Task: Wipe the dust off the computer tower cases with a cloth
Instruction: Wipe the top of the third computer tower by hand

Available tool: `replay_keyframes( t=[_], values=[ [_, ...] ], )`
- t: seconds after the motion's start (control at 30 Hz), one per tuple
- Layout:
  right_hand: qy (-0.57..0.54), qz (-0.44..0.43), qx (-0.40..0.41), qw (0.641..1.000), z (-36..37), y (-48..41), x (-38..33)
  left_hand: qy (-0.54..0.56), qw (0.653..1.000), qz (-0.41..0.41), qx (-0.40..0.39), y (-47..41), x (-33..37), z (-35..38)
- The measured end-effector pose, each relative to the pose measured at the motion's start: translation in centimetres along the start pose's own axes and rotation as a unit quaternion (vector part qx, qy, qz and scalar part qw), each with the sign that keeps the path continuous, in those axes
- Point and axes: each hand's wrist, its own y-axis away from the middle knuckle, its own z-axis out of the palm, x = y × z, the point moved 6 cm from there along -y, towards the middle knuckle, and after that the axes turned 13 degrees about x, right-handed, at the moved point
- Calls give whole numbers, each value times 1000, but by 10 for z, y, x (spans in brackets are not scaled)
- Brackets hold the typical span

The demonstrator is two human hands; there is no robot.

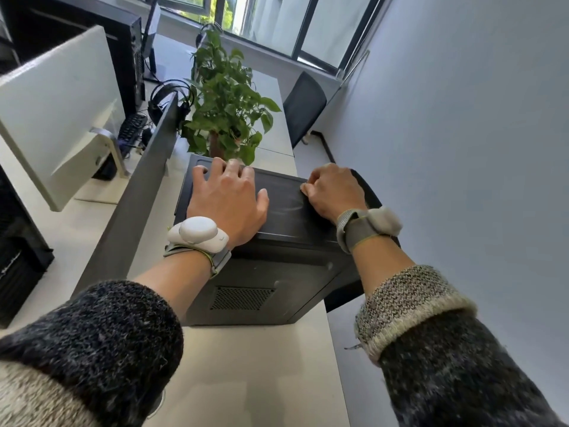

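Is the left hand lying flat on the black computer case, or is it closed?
Flat: the left hand rests with its fingers spread and straight on top of the computer case.

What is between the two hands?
Only the bare top of the computer tower, seen in the head view, between the left hand and the right hand.

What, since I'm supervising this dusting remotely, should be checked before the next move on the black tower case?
1. Footing: ok; the black metal computer tower case stands upright on the white desk.
2. Steadying: ok; the left hand lies flat on its top.
3. Cloth in grip: cannot tell; none shows, and the right hand is curled at the top's right edge.
4. Room behind: not ok; the leaves of the green potted plant reach the far edge.
5. Top panel clean: not ok; faint pale streaks show.
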Motion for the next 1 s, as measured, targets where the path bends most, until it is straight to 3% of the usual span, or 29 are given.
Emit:
replay_keyframes(
  t=[0.2,0.5,0.83,1.0],
  values=[
    [-16,-7,-32,999,-4,18,15,7,1000,-8,5,1,-1,2],
    [-8,11,9,1000,26,-45,-8,-11,1000,-10,-5,2,-2,-2],
    [-19,-31,-3,999,-2,29,12,0,1000,-11,0,1,-1,-1],
    [5,-23,7,1000,6,-1,-3,0,1000,-10,-4,1,-2,-1]
  ],
)
